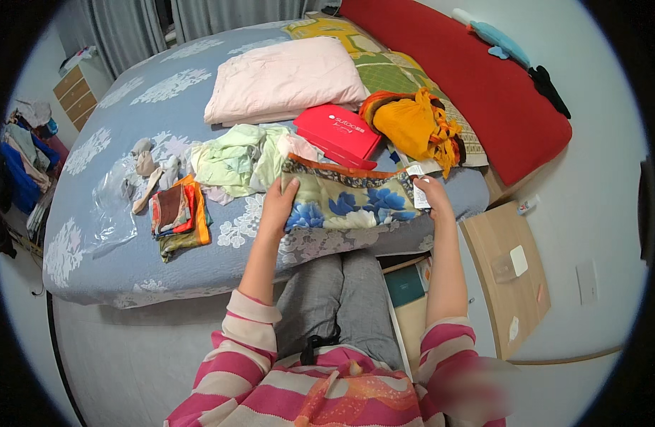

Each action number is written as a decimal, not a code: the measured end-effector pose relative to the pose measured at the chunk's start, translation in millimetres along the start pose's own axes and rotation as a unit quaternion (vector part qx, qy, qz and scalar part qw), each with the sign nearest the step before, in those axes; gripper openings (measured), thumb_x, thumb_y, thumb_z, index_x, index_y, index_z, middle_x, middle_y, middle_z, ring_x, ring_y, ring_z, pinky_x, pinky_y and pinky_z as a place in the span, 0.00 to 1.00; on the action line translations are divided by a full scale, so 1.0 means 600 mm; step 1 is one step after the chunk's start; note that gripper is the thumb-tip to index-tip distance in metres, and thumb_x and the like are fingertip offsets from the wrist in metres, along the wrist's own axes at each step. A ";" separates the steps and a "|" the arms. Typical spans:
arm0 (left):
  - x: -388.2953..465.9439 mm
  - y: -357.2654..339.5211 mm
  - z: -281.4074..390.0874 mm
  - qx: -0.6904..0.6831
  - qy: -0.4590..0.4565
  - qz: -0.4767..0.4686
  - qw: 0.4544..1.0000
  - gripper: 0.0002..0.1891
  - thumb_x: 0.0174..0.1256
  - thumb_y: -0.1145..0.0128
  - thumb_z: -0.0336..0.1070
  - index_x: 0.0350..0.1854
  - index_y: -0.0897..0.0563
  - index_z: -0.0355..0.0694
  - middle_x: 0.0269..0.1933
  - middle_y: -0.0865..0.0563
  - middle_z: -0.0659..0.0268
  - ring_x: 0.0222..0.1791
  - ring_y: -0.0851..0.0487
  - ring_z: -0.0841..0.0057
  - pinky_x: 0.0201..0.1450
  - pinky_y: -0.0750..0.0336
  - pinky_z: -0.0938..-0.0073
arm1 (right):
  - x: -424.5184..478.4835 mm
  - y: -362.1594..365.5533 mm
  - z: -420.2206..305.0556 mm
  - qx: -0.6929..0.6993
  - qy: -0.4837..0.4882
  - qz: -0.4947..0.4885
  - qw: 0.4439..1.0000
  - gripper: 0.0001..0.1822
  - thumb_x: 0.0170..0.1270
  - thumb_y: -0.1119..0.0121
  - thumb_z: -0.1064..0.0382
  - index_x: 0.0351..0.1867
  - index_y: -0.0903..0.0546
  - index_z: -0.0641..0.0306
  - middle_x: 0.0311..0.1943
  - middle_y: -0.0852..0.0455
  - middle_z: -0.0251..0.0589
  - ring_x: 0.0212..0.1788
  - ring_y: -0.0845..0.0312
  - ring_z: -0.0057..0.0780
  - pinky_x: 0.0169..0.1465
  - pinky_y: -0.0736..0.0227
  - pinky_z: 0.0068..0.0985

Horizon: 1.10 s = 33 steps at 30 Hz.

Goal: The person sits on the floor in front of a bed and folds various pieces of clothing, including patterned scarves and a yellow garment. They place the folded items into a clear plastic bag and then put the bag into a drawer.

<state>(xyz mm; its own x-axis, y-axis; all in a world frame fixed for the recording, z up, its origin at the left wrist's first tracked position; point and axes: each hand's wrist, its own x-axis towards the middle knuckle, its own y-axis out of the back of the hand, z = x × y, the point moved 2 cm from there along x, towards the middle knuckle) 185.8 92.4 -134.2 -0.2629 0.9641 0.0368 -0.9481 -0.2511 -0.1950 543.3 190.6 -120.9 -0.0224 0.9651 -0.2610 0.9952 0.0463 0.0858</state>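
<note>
Stretched between my hands is a folded floral scarf (354, 200) with blue flowers and an orange edge. My left hand (279, 205) grips its left end, thumb on top. At the other end, my right hand (436, 196) pinches the corner by a white label (421, 192) that bears writing. The scarf hangs at the near edge of the bed (189, 277). Left of it lies a small stack of folded patterned scarves (181, 213). Pale green crumpled clothing (237, 155) is heaped just behind my left hand. A red box (338, 133) sits beyond the scarf.
A clear plastic bag (114, 213) and several rolled socks (146, 160) lie to the left. Farther back are a folded pink quilt (285, 80) and a bunched orange scarf (413, 125). A wooden bedside cabinet (503, 288) stands right, near an open drawer (407, 315).
</note>
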 end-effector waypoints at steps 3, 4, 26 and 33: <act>0.001 -0.005 -0.077 0.176 0.014 0.047 0.983 0.15 0.64 0.47 0.41 0.44 0.22 0.33 0.38 0.17 0.63 0.36 0.23 0.77 0.43 0.29 0.76 | 0.005 0.014 0.025 -0.009 -0.012 0.030 0.999 0.14 0.60 0.44 0.63 0.47 0.23 0.66 0.32 0.17 0.36 0.29 0.21 0.24 0.29 0.30 0.26; -0.004 -0.006 -0.086 0.246 0.007 0.056 0.968 0.15 0.65 0.47 0.41 0.42 0.21 0.33 0.36 0.17 0.63 0.35 0.23 0.77 0.42 0.29 0.75 | 0.006 0.013 0.030 -0.013 -0.012 0.036 0.999 0.15 0.60 0.44 0.63 0.47 0.24 0.66 0.32 0.17 0.37 0.29 0.21 0.24 0.30 0.30 0.26; -0.035 0.024 -0.078 0.171 0.041 0.075 0.981 0.17 0.55 0.37 0.44 0.39 0.20 0.34 0.30 0.18 0.67 0.27 0.23 0.82 0.30 0.30 0.79 | -0.120 -0.249 0.039 -0.218 0.312 -0.205 0.902 0.22 0.55 0.45 0.71 0.54 0.25 0.64 0.46 0.18 0.43 0.48 0.21 0.33 0.50 0.26 0.27; -0.011 0.041 -0.077 0.312 -0.019 0.102 0.944 0.12 0.53 0.38 0.37 0.34 0.20 0.34 0.26 0.18 0.63 0.24 0.23 0.76 0.31 0.31 0.73 | -0.174 -0.179 0.056 -0.547 0.489 -0.207 0.647 0.41 0.41 0.43 0.76 0.63 0.33 0.47 0.67 0.39 0.35 0.70 0.50 0.39 0.69 0.50 0.44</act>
<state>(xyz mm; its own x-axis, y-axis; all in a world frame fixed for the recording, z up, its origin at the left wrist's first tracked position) 172.7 83.7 -184.4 -0.4459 0.8897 0.0982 -0.7946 -0.4440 0.4141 441.7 76.4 -135.3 -0.8476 0.4881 0.2083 0.2338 -0.0089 0.9722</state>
